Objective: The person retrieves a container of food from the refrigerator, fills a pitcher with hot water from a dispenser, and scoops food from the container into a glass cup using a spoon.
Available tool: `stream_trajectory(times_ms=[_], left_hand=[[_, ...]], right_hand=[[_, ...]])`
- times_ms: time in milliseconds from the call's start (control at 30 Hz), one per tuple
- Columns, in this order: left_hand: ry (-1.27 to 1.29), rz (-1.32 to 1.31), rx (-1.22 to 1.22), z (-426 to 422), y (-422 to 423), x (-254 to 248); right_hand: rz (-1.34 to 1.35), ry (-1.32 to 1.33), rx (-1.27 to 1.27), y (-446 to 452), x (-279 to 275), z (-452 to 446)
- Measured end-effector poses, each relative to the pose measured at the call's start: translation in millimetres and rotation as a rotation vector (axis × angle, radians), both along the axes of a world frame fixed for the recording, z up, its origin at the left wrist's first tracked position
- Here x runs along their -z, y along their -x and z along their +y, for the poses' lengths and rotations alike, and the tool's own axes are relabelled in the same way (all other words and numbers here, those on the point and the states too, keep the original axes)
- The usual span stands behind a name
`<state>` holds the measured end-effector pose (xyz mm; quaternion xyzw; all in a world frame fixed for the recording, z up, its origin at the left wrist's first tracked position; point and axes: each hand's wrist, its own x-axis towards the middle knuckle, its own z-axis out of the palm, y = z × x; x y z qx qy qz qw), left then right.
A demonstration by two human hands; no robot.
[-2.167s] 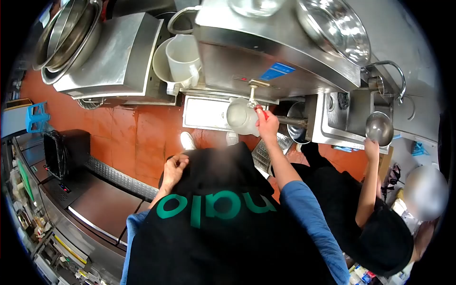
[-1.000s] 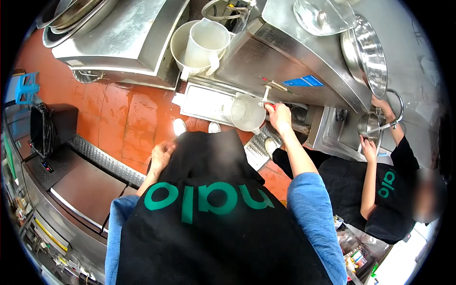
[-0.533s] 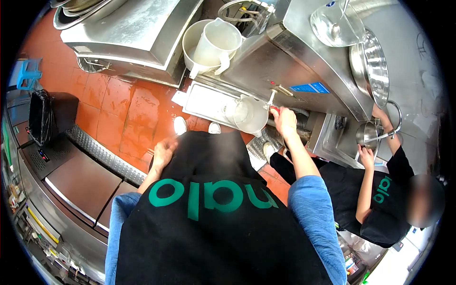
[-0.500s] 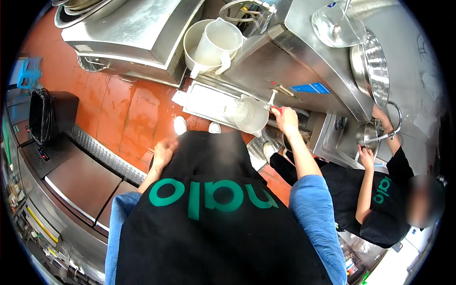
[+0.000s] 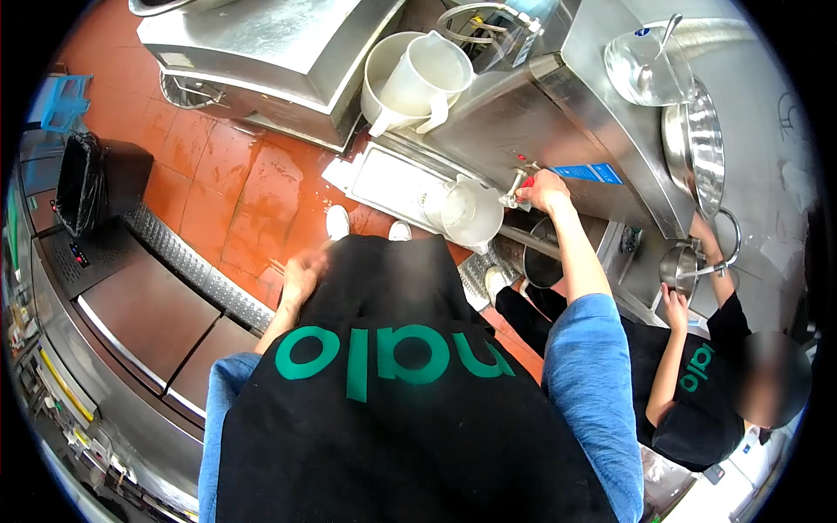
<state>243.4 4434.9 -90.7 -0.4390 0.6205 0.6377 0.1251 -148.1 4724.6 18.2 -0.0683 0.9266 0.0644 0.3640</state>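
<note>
My right hand (image 5: 547, 191) is closed on the red tap handle (image 5: 524, 188) at the front of a steel machine. Under the tap's metal spout (image 5: 509, 200) stands a translucent plastic measuring jug (image 5: 471, 214), on a white drip tray (image 5: 384, 179). My left hand (image 5: 302, 275) is beside the black apron (image 5: 392, 436), fingers loosely bent and apart, holding nothing that I can see. Its fingertips are slightly blurred near the apron's edge.
Another jug (image 5: 436, 65) stands in a white bucket (image 5: 384, 91) behind the tray. To the right, a co-worker (image 5: 697, 383) holds a metal pot (image 5: 678, 266) at a sink. Steel bowls (image 5: 697, 144) lean above. A black bin (image 5: 83, 183) stands left on wet red tiles.
The whole view has shifted a little. My right hand has turned on the red handle, now covering it from above with the wrist raised. My left hand stays beside the apron.
</note>
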Motion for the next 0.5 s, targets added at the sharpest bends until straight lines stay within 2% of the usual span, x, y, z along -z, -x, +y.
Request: stream_trajectory(times_ms=[67, 167, 400, 500], left_hand=[[-0.019, 0.000, -0.019, 1.1, -3.5, 2.2], [-0.030, -0.003, -0.033, 3.2, -4.6, 4.2], [-0.036, -0.032, -0.036, 9.9, 0.1, 2.0], [0.231, 0.069, 0.185, 15.1, 12.6, -5.9]], right_hand=[[-0.027, -0.012, -0.012, -0.8, -4.6, -4.0], [0.092, -0.089, -0.055, -12.1, -2.2, -11.3], [0.213, -0.018, -0.021, -28.6, -2.8, -1.6], [0.461, 0.112, -0.080, -34.2, 20.9, 9.2]])
